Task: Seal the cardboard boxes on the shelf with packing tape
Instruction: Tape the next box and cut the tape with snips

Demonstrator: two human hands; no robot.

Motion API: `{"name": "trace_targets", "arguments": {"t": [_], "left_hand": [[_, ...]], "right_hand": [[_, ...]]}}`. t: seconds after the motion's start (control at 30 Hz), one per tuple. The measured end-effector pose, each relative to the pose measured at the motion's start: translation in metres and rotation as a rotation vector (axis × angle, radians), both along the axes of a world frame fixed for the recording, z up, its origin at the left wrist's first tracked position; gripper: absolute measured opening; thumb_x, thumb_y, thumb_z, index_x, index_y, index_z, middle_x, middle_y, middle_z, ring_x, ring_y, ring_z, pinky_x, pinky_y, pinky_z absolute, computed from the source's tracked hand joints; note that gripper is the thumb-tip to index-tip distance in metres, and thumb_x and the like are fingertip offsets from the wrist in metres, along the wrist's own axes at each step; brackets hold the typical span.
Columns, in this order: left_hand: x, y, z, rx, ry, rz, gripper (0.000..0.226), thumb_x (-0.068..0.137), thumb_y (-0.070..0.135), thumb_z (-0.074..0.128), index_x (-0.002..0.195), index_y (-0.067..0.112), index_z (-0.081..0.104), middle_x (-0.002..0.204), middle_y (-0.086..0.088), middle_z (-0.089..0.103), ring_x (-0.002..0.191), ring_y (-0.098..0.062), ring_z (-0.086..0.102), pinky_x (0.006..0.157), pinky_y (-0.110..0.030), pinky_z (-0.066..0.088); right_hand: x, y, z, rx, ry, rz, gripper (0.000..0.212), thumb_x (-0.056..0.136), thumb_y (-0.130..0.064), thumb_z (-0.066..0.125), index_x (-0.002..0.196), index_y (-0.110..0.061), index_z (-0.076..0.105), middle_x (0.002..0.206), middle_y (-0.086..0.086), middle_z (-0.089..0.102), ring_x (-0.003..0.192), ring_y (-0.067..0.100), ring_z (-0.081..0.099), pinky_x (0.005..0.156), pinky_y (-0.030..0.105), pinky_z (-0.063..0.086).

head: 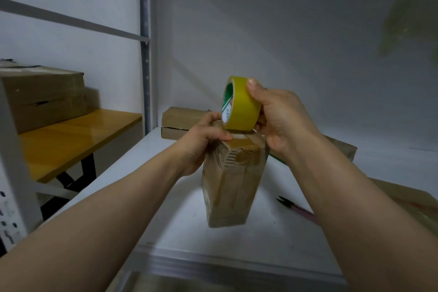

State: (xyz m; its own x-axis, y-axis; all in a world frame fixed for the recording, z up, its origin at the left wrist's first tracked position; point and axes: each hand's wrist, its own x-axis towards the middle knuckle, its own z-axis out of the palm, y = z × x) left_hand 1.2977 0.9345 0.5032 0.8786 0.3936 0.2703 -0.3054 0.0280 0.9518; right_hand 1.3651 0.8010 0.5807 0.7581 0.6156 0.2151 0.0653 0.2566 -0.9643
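My left hand [203, 140] grips the top end of the tall, narrow brown cardboard box [231, 185], thumb flat on its taped flap. The box stands upright on the white shelf board [166, 197]. My right hand [279, 118] is wrapped round the yellow roll of packing tape [244, 106], thumb on its rim, the roll touching the box top. I can't see the tape's loose end from here. My plan: pin that end under my left thumb, then draw the roll straight across the seam and down the side, with even tension so nothing wrinkles. This box is tall and may tip, so I brace it downward. The dark-bladed, pink-handled snips [296, 208] lie nearby on my right, ready for the cut.
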Motion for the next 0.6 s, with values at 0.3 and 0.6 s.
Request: {"name": "trace_targets", "arguments": {"t": [0.3,0.6], "left_hand": [[-0.006,0.002,-0.003,0.066,-0.037,-0.027,0.054,0.066,0.009,0.065,0.119,0.014,0.055,0.088,0.000,0.070,0.074,-0.011,0.068,0.060,-0.016,0.051],[-0.010,0.001,-0.003,0.101,-0.038,-0.014,0.047,0.066,0.011,0.066,0.111,0.019,0.058,0.084,0.006,0.072,0.071,-0.007,0.068,0.058,-0.015,0.050]], "right_hand": [[-0.008,-0.014,0.034,-0.149,-0.052,-0.069,0.031,0.087,-0.033,0.077,0.103,-0.009,0.064,0.091,0.010,0.073,0.067,0.020,0.072,0.053,0.030,0.059],[-0.018,-0.055,0.046,-0.275,-0.074,-0.021,0.052,0.072,-0.042,0.081,0.112,-0.013,0.068,0.101,0.009,0.076,0.072,0.020,0.075,0.055,0.033,0.058]]}}
